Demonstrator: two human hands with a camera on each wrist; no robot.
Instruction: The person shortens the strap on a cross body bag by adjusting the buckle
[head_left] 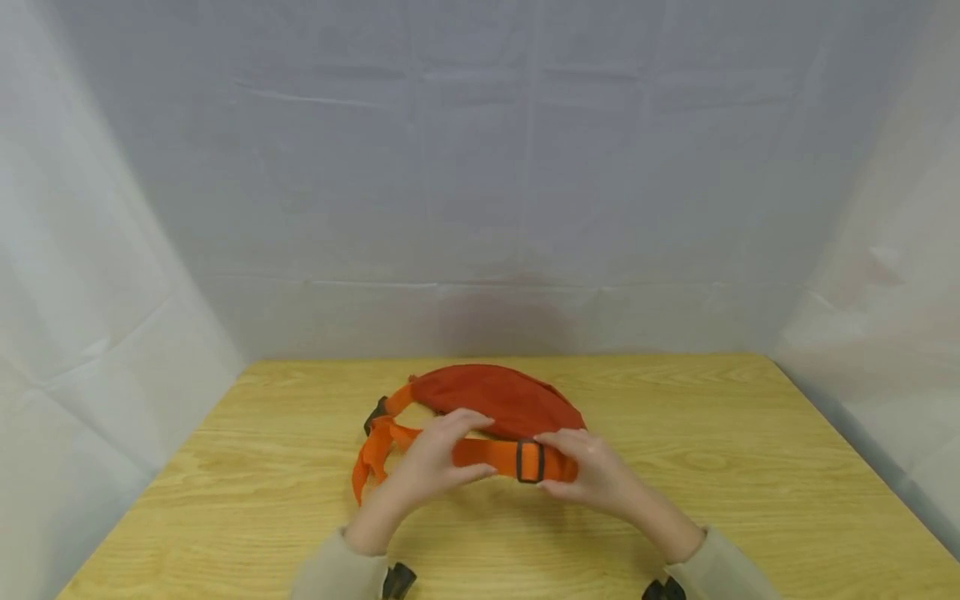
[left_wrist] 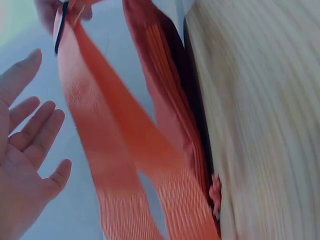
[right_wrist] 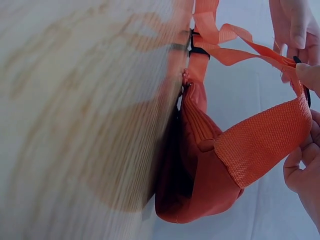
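A red waist pack (head_left: 498,398) lies on the wooden table, its orange strap (head_left: 483,454) raised in front of it. My right hand (head_left: 600,471) pinches the strap beside a black slide buckle (head_left: 529,462). In the right wrist view, that thumb (right_wrist: 308,77) presses at the buckle while the webbing loops back to the pack's end. My left hand (head_left: 435,467) is at the strap's other side, thumb and fingers parted. From the left wrist, the left fingers (left_wrist: 37,130) show relaxed and apart from the doubled webbing.
A black side-release clip (head_left: 377,414) joins the strap at the pack's left, with a loose orange tail (head_left: 369,462) hanging near it. The wooden table (head_left: 712,433) extends to both sides. White sheeting (head_left: 480,183) walls the back and sides.
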